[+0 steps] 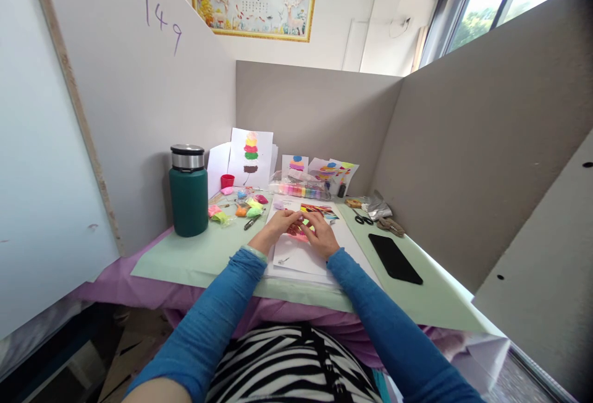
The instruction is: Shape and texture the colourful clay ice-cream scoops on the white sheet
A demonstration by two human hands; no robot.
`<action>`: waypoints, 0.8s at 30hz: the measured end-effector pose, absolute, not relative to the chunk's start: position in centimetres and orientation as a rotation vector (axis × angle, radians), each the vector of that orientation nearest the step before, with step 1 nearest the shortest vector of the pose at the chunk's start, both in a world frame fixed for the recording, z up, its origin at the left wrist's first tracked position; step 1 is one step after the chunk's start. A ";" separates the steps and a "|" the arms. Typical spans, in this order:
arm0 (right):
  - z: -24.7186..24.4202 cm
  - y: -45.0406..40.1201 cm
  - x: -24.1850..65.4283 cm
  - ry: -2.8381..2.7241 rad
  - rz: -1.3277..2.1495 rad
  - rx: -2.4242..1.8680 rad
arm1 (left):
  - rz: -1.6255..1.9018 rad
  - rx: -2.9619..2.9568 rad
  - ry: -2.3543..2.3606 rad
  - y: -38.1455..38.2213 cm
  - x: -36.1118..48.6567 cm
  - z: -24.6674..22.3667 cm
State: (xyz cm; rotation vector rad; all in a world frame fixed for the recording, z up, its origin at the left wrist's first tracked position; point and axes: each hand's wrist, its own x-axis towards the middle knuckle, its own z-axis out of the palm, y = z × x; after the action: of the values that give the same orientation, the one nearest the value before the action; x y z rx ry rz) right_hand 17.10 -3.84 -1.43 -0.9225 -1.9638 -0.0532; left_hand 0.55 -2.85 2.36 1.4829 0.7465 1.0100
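My left hand (282,225) and my right hand (319,233) meet at the fingertips over a white sheet of paper (296,259). The fingers are pressed together on something too small and hidden to name. Beneath them the sheet shows a pink and yellow-green patch (301,236), partly covered by the hands. Just behind lies a picture with coloured stripes (324,211). To the left are small packets of coloured clay, among them an orange one (241,211) and a green one (254,212), with a dark pen (251,222) in front.
A green bottle (188,196) stands at the left. Scissors (364,219), a brown cloth (390,226) and a black phone (395,258) lie at the right. At the back are a red cup (227,180), a colourful pack (303,190) and an upright drawing (262,154). Partitions enclose the table.
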 end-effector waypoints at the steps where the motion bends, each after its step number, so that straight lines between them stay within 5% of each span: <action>1: -1.4 -3.8 17.1 -1.955 -0.042 -0.920 | 1.001 1.492 0.738 -2.8 0.5 2.3; 24: -1.3 -4.0 17.1 -1.953 -0.015 -0.890 | 1.121 1.336 0.756 -2.2 0.5 2.2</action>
State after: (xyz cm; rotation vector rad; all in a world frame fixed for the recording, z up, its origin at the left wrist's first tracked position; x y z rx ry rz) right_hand 17.11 -4.01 -1.30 -0.8901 -1.9526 -0.0146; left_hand 0.47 -2.24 2.25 1.3359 0.7557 1.1211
